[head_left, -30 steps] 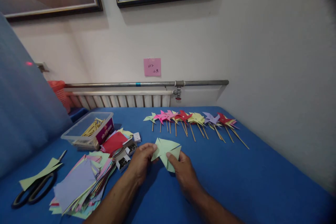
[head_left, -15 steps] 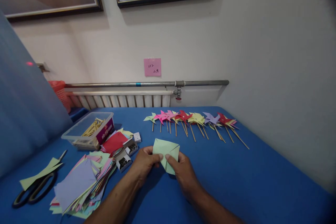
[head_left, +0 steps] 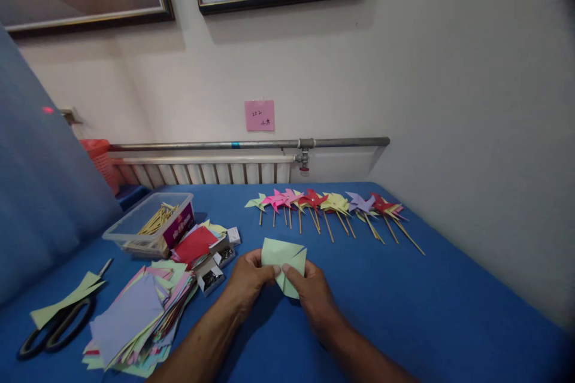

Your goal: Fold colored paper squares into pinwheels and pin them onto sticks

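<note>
A pale green paper square (head_left: 279, 251) is held up over the blue table between my two hands. Slits run inward from its corners; one shows at the upper right, another at the lower edge. My left hand (head_left: 250, 278) pinches the left side, thumb on top and fingers behind. On the right side, my right hand (head_left: 312, 293) grips the sheet the same way, its thumb pressed near the middle. Both thumb tips lie close together on the paper. The fingers behind the sheet are hidden.
Left of my hands lie small boxes of metal pins (head_left: 210, 278), stacked coloured paper (head_left: 128, 311), scissors (head_left: 67, 323) under green scraps, and a clear tub (head_left: 135, 215) of wooden sticks. Finished paper pinwheels (head_left: 313, 198) line the table's back, near the wall pipe (head_left: 251, 145).
My hands keep nearly the same grip on the green paper. The slit at its upper right gapes slightly wider. The whole view has shifted a little.
</note>
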`<state>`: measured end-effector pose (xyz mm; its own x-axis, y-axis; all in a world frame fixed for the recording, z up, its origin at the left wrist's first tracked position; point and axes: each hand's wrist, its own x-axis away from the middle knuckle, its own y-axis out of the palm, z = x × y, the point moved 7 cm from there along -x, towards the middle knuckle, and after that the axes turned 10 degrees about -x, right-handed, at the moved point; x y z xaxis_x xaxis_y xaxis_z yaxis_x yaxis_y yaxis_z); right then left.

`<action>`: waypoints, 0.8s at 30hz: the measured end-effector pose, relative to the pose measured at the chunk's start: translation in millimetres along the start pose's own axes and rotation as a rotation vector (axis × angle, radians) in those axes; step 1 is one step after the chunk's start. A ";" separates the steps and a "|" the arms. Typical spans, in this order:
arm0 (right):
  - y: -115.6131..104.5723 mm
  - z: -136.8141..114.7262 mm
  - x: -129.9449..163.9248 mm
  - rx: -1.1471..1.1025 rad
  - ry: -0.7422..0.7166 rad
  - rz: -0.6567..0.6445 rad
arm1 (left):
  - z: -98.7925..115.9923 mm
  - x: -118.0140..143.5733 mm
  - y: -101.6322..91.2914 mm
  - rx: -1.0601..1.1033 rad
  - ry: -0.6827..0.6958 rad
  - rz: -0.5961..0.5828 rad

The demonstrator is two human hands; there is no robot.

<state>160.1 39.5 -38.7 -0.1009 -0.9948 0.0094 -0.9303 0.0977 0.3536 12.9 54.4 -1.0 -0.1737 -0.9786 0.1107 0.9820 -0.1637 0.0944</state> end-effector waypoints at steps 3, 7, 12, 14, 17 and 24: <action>1.5 1.1 0.3 -0.037 0.026 -0.002 | 1.0 -0.2 0.8 -0.007 0.015 -0.013; 2.8 0.7 0.7 -0.070 0.032 0.012 | -0.4 -1.3 0.1 -0.010 0.027 -0.003; 4.1 0.3 1.5 -0.090 0.058 0.020 | -6.3 -3.5 -0.5 -0.024 0.025 -0.006; 4.4 -0.9 2.0 -0.096 0.059 0.024 | -7.4 -4.5 -4.5 -0.032 0.031 0.024; 5.5 -1.8 2.9 -0.094 0.065 0.009 | -3.0 -4.7 -15.3 -0.058 0.079 0.125; 3.7 1.0 1.8 -0.082 0.074 0.010 | 17.7 5.4 -16.5 -0.250 0.244 0.213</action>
<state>156.1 38.1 -38.2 -0.0808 -0.9934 0.0813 -0.8969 0.1081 0.4289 -5.6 54.0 15.5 0.0286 -0.9899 -0.1386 0.9871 0.0498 -0.1525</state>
